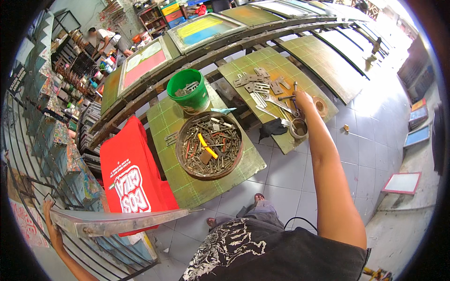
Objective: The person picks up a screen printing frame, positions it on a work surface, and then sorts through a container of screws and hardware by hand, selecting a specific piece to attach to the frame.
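Observation:
At the far left, my left hand (50,216) is closed on the end of a wooden screen-printing frame (133,225), seen nearly edge-on and tilted in front of me. My right arm stretches out over the right-hand green board. There, my right hand (304,100) is closed among dark metal tools, its fingers partly hidden; what it grips is unclear. Next to it lie a wrench (276,102), forks (287,124), flat metal hinge-like plates (260,88), a roll of brown tape (320,107) and a round tin (298,128). A black cloth (273,130) hangs at the board's edge.
A round pan (185,161) full of screws and bolts stands on the nearer board, beside a green bucket (188,89) of metal parts. A red printed cloth (136,164) drapes at left. Behind run long racks with screen frames (206,30). Another person (108,40) bends at back left.

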The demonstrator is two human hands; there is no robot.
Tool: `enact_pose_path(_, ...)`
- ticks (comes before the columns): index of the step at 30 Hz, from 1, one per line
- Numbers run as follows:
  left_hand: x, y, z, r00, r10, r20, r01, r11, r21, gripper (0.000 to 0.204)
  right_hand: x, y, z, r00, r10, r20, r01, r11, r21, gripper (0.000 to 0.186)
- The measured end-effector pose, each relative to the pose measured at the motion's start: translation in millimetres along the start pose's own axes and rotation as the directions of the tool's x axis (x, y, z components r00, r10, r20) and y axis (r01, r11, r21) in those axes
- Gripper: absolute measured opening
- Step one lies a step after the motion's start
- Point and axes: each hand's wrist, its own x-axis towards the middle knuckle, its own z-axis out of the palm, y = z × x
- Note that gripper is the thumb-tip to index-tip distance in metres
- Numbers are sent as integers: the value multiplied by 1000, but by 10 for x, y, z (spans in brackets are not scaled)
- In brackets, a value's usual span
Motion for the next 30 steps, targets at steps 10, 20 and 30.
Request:
enact_pose_path(10,148,116,162,986,-136,-94,142,989,52,26,439,409,103,991,-121,-53,127,983,129,21)
enact_pose_path(20,197,-167,227,986,-50,-161,55,998,28,60,317,-178,-616,941,233,-246,214,151,965,17)
enact_pose_path(30,418,-160,499,936,87,-340,-4,971,240,77,-1870,-1796,-483,973,159,165,13,-755,656,24)
